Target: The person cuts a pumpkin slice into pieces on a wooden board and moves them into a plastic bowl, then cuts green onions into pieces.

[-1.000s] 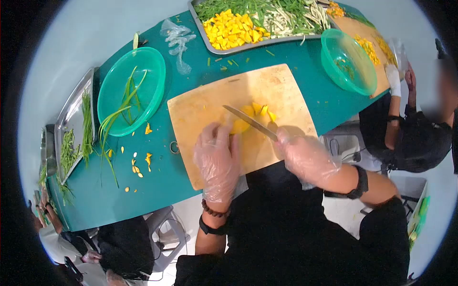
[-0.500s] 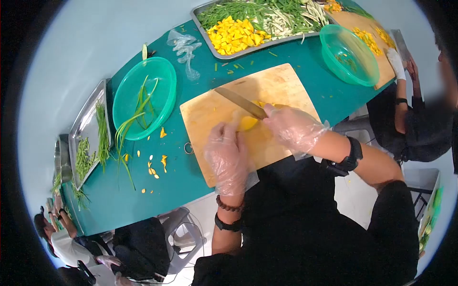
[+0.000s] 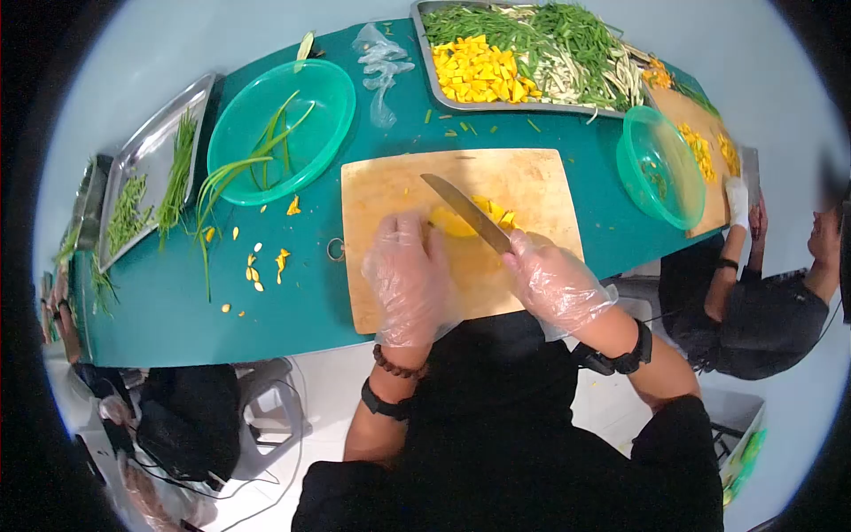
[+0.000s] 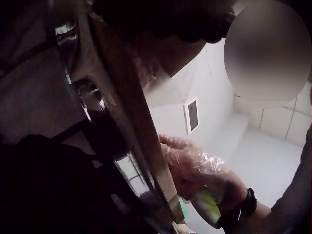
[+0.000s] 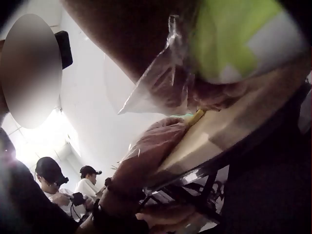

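On the wooden cutting board [image 3: 372, 182], a yellow pumpkin piece [image 3: 450, 223] lies at the fingertips of my gloved left hand [image 3: 409, 282], which holds it from the left. My right hand [image 3: 557, 282], also in a clear plastic glove, grips a kitchen knife [image 3: 463, 211] by its handle. The blade slants up and left across the pumpkin piece. Several cut yellow pieces [image 3: 502, 215] lie just right of the blade. In the right wrist view the left hand [image 5: 158, 139] shows at the board's edge; the knife is hidden there.
Beyond the board stands a metal tray [image 3: 434, 93] of chopped vegetables. Green basins [image 3: 222, 133] [image 3: 631, 160] flank the board, the left one with long green stalks [image 3: 239, 168]. Pumpkin seeds [image 3: 254, 273] and a ring [image 3: 335, 249] lie to the left. Another person [image 3: 762, 319] works at right.
The knife swung left over the board half a second ago and is now back across the pumpkin piece. The left hand stays at the piece. The head view has shifted.
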Tool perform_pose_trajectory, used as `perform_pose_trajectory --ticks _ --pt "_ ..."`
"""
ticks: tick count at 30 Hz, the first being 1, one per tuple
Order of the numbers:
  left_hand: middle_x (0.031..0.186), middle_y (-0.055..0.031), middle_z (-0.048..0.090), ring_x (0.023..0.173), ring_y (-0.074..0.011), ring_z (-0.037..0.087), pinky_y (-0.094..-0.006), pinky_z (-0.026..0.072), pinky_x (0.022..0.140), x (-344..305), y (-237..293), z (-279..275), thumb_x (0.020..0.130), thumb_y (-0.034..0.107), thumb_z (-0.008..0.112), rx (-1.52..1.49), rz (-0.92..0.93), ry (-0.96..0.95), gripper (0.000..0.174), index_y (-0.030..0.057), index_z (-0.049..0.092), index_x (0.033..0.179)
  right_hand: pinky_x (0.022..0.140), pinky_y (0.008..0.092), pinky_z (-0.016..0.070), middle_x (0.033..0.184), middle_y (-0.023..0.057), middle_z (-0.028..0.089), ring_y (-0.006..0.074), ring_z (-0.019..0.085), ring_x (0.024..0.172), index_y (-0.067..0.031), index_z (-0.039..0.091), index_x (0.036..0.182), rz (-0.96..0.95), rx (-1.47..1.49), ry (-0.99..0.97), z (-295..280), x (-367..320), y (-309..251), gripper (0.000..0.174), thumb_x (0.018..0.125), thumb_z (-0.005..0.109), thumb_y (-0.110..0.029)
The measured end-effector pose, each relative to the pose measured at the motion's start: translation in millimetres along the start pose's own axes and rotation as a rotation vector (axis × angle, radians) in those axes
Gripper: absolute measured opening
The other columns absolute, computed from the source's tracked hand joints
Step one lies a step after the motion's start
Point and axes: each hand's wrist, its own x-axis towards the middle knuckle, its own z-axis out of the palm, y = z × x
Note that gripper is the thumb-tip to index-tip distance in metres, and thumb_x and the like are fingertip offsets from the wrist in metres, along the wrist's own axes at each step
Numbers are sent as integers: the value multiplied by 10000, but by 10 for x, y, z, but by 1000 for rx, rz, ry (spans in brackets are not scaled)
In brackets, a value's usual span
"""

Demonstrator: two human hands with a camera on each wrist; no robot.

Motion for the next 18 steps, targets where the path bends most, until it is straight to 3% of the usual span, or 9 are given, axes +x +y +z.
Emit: perform_pose_trajectory --ticks 4,7,18 --pt "1022 -158 669 916 -387 672 -496 537 791 -1 -39 7 852 98 712 -57 23 18 221 53 692 1068 725 563 525 833 249 662 454 676 795 21 544 1236 75 -68 -123 -97 -10 -121 301 1036 523 -203" --pt "1064 -158 680 930 -384 676 -490 544 803 20 -73 31 847 88 711 -67 55 12 253 57 708 1098 658 568 519 719 251 654 484 658 707 35 552 1202 64 -58 -111 -93 9 -112 322 1042 542 -244" --pt "1076 -164 674 997 -381 652 -497 515 837 21 -25 1 857 96 704 -15 78 -42 258 69 718 1114 713 548 521 810 272 669 461 680 803 25 544 1074 1 -36 -107 -22 116 -63 230 1017 574 -196"
